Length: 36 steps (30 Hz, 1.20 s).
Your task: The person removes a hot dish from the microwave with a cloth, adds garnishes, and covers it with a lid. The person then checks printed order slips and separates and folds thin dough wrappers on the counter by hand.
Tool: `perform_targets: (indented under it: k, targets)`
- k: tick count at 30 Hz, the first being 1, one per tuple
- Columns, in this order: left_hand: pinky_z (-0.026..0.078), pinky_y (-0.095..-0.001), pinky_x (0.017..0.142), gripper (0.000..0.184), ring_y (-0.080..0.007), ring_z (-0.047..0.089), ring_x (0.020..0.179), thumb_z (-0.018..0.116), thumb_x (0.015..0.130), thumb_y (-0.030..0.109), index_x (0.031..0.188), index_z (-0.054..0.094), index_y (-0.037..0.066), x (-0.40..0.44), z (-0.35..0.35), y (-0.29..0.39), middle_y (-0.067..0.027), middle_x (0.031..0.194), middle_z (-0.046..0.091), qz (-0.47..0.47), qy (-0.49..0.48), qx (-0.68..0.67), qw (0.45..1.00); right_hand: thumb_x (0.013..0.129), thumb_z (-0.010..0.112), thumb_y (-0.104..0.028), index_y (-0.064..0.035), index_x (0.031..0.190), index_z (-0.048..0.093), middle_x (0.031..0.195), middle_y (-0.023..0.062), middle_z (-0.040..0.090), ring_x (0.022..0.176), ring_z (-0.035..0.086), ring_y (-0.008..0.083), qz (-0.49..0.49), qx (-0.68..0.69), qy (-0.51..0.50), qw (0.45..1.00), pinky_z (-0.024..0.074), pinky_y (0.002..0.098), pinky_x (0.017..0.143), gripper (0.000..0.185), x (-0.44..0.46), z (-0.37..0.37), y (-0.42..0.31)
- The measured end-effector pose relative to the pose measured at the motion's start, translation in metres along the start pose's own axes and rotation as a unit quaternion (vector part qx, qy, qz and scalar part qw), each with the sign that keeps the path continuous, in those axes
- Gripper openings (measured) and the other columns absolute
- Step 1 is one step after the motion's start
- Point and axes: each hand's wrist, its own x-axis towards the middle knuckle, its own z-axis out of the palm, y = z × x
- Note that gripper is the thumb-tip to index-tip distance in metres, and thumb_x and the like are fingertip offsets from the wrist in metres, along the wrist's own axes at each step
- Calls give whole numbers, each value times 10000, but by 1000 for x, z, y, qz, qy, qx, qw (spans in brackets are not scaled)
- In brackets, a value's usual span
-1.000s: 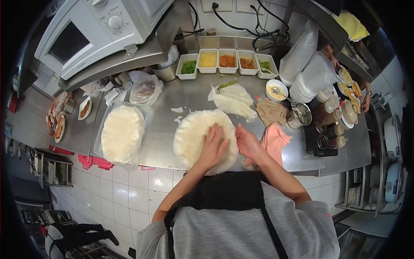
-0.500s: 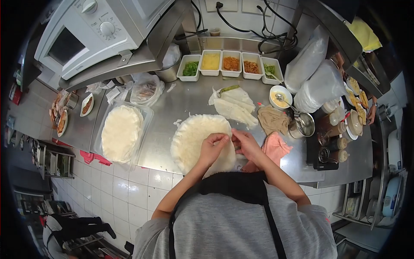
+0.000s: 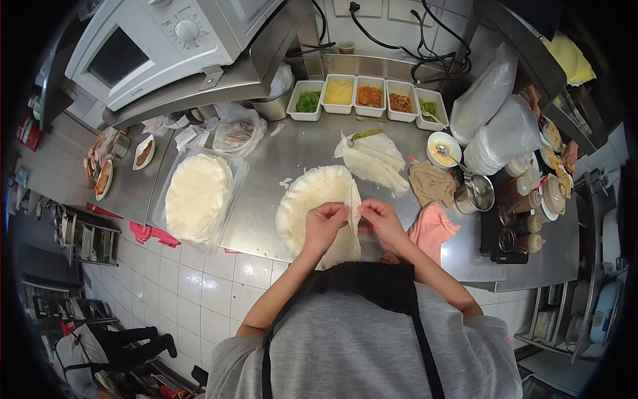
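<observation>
A round stack of thin, pale wrapper sheets (image 3: 307, 193) lies on the steel counter in front of me. Along its right side, the edge of the top sheet (image 3: 353, 229) is raised in a narrow fold. My left hand (image 3: 325, 226) rests over the stack, thumb and fingertips pinched at that fold. Just to the right, my right hand (image 3: 384, 221) pinches the sheet's outer edge between thumb and forefinger. Behind the stack lie a few loose sheets (image 3: 375, 163) with a green pepper (image 3: 365, 133) on them.
A clear tub (image 3: 234, 183) of more wrappers stands left. White trays (image 3: 337, 106) of fillings line the back. At right are a brown cloth (image 3: 428, 184), a pink cloth (image 3: 435, 229), a white bowl (image 3: 456, 141) and sauce bottles (image 3: 528, 243). A microwave (image 3: 166, 40) overhangs upper left.
My hands have moved slightly apart, and a fold of the top wrapper now stands up between them. The whole view has shifted a little.
</observation>
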Motion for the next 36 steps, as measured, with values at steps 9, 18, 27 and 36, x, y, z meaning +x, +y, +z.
perform_targets:
  k: [9, 18, 27, 36]
  targets:
    - [466, -246, 758, 106, -120, 604, 829, 650, 818, 74, 838, 654, -30, -3, -9, 19, -74, 903, 659, 171, -16, 108, 979, 906, 575, -216, -89, 1041, 562, 888, -22, 584, 787, 560, 54, -11, -54, -54, 997, 489, 244, 624, 186, 2, 23, -34]
    - [423, -242, 587, 240, -74, 506, 666, 588, 891, 217, 849, 638, -14, -1, -32, 40, -30, 778, 614, 126, -64, 190, 972, 898, 555, -155, -30, 1022, 578, 804, -15, 588, 673, 511, 54, -156, -117, -60, 979, 419, 221, 566, 178, 14, 27, -11]
    - [399, -307, 518, 407, -115, 403, 526, 525, 938, 318, 743, 608, -30, 5, -25, 72, -83, 535, 486, 159, -143, 352, 911, 864, 577, -169, -14, 837, 511, 632, 21, 450, 598, 399, 98, -214, -304, -63, 926, 358, 279, 537, 171, 11, 27, -29]
    - [409, -357, 540, 425, -192, 462, 501, 524, 935, 304, 717, 571, -58, 10, -60, 66, -195, 571, 513, 181, -8, 327, 928, 870, 559, -114, -13, 955, 586, 860, -22, 582, 768, 494, 47, -138, -111, -22, 984, 402, 207, 698, 134, 17, -3, -22]
